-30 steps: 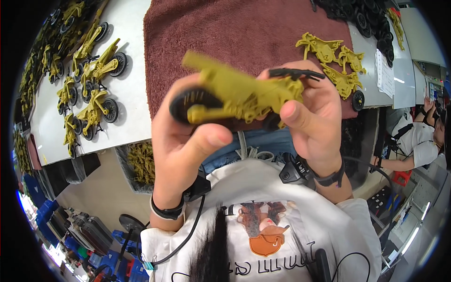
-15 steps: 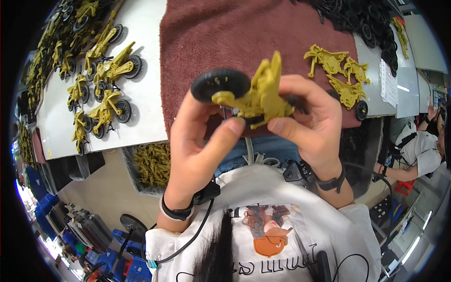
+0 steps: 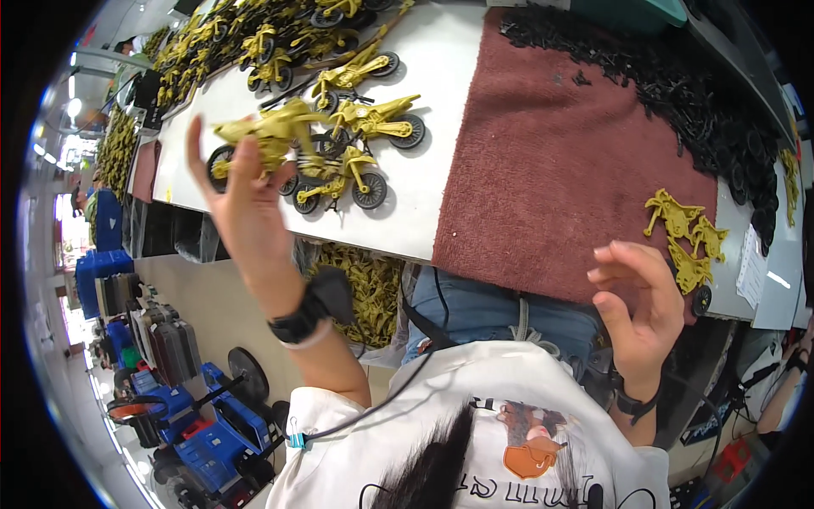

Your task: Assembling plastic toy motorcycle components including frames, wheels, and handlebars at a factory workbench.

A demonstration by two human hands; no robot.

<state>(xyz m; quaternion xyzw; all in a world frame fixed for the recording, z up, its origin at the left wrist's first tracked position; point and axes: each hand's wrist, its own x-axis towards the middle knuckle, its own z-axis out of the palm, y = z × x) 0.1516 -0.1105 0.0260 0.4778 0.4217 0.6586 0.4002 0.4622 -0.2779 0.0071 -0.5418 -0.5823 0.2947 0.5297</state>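
Note:
My left hand is closed on a yellow toy motorcycle with black wheels, over the left part of the white table. Its outline is a little smeared, and my fingers cover part of its lower side. Just right of it stand several finished-looking toy motorcycles of the same kind. Over the front edge of the brown towel, my right hand hangs with its fingers apart and curled, holding nothing. Nearest to that hand lie a few yellow motorcycle body parts on the towel's right side.
Many more yellow motorcycles crowd the far left. Heaps of small black parts and black wheels line the towel's far right edge. Below the table edge sits a bin of yellow parts. A white paper lies at right.
My left hand has carried the motorcycle from in front of me to the left, above the standing ones. My right hand has let go of it and moved away. The view has turned left.

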